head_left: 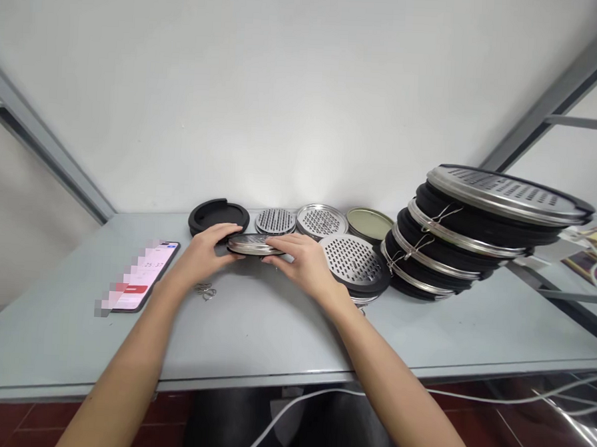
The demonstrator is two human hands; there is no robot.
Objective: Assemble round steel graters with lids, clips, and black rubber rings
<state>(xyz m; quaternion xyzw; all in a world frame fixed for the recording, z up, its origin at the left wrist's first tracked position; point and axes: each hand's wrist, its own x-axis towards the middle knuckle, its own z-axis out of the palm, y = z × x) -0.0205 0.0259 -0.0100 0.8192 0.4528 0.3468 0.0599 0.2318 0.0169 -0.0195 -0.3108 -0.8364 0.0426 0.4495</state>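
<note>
Between my two hands is a round metal grater disc with a dark rim, raised a little over the grey table. My left hand grips its left edge, thumb below and fingers on top. At the right edge, my right hand pinches it the same way, fingers lying over the top face. Behind it are a black round lid or base, a small slotted grater disc and a larger perforated disc. Just right of my right hand lies another grater disc on a black ring.
A tall leaning stack of black containers with metal bands and wire clasps stands at the right. An olive-green round tin sits by the wall. Left are a phone and small wire clips. A white cable hangs below the table's front edge.
</note>
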